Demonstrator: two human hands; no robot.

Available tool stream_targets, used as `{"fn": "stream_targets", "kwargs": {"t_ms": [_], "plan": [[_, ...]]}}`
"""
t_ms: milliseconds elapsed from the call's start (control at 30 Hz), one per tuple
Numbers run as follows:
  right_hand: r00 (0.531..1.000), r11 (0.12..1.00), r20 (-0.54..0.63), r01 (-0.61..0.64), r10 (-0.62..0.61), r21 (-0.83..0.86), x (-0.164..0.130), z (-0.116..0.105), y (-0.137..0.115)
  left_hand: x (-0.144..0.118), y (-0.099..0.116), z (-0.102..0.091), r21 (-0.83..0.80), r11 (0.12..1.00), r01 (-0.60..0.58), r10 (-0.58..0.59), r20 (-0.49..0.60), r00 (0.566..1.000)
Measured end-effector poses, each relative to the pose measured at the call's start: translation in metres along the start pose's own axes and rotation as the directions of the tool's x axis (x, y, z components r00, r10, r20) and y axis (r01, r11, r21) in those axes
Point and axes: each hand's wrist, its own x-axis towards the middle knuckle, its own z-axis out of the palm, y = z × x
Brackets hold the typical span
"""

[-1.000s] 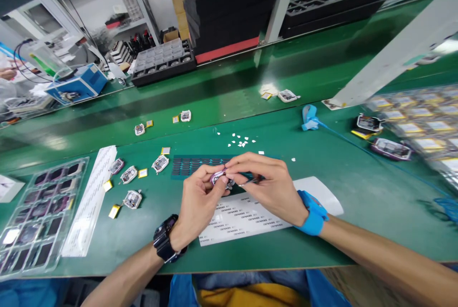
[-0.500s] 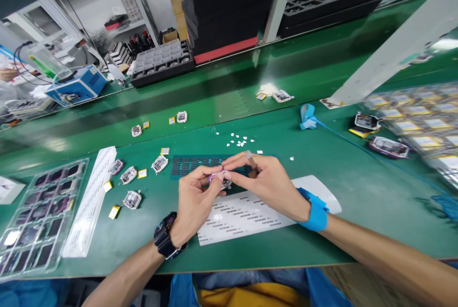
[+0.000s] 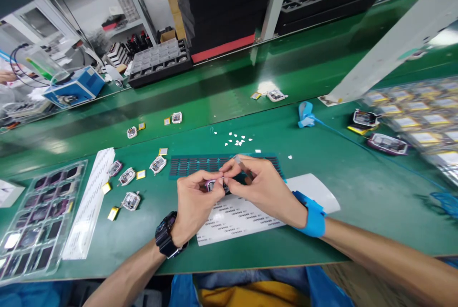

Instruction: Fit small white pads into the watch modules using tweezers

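I pinch the small watch module (image 3: 215, 185), light and probably fragile, by its edges between my left hand (image 3: 193, 202) and right hand (image 3: 263, 188), which also grips tweezers (image 3: 240, 163).

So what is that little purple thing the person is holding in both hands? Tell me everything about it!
The small purple part looks like a little plastic case with pale and dark pieces inside. It is pinched between the fingertips of the left hand and the right hand, held just above the white label sheet on the green bench. The fingers hide most of it, so finer details cannot be made out.
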Motion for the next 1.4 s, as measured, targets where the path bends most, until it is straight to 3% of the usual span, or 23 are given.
{"fn": "stream_targets", "kwargs": {"t_ms": [133,267,533,633,733,833,900,933,1000,1033,1100,1167,1233,1333,1400], "plan": [[0.980,0.963,0.022,0.196,-0.196,-0.184,0.000,-0.006,0.000,0.003,0.003,-0.006,-0.079,0.986,0.147,-0.138,0.105,0.985],[0.910,0.848,0.070,0.407,-0.409,-0.338,-0.001,-0.008,0.004,0.001,0.006,-0.010,-0.112,0.984,0.139,-0.122,0.147,0.982],[0.849,0.765,0.157,0.524,-0.505,-0.375,0.002,-0.013,0.006,-0.003,0.008,-0.007,-0.100,0.991,0.086,-0.064,0.210,0.976],[0.890,0.826,0.118,0.452,-0.439,-0.338,0.006,-0.018,0.005,-0.001,0.007,-0.007,-0.056,0.998,0.039,-0.026,0.222,0.975],[0.972,0.942,0.022,0.234,-0.236,-0.241,0.011,-0.030,0.003,0.004,0.006,-0.011,0.160,0.971,-0.177,0.146,0.190,0.971],[0.997,0.995,0.075,0.026,-0.019,-0.100,0.011,-0.047,0.003,0.009,0.007,-0.019,0.428,0.802,-0.417,0.389,0.155,0.908],[0.980,0.997,0.183,-0.081,0.081,-0.006,0.006,-0.055,0.005,0.012,0.009,-0.023,0.534,0.728,-0.430,0.466,0.076,0.882],[0.964,0.992,0.238,-0.125,0.116,0.025,0.002,-0.058,0.006,0.013,0.010,-0.025,0.549,0.737,-0.395,0.462,0.019,0.887],[0.936,0.984,0.316,-0.174,0.152,0.042,-0.006,-0.060,0.011,0.015,0.012,-0.026,0.444,0.844,-0.300,0.361,-0.058,0.931],[0.930,0.982,0.331,-0.186,0.163,0.038,-0.010,-0.059,0.015,0.016,0.013,-0.026,0.320,0.916,-0.242,0.272,-0.051,0.961],[0.925,0.969,0.312,-0.242,0.216,0.046,-0.016,-0.054,0.021,0.017,0.013,-0.022,0.023,0.997,-0.076,0.075,0.064,0.995],[0.917,0.938,0.269,-0.331,0.294,0.102,-0.020,-0.049,0.028,0.015,0.011,-0.016,-0.194,0.975,0.107,-0.064,0.213,0.975],[0.911,0.914,0.235,-0.379,0.340,0.145,-0.022,-0.045,0.033,0.011,0.006,-0.009,-0.285,0.924,0.253,-0.155,0.325,0.933],[0.910,0.915,0.246,-0.375,0.334,0.146,-0.023,-0.045,0.038,0.004,-0.004,-0.001,-0.307,0.862,0.404,-0.270,0.398,0.877],[0.900,0.920,0.291,-0.371,0.323,0.125,-0.022,-0.049,0.040,0.000,-0.011,0.001,-0.293,0.847,0.444,-0.316,0.395,0.863]]}}
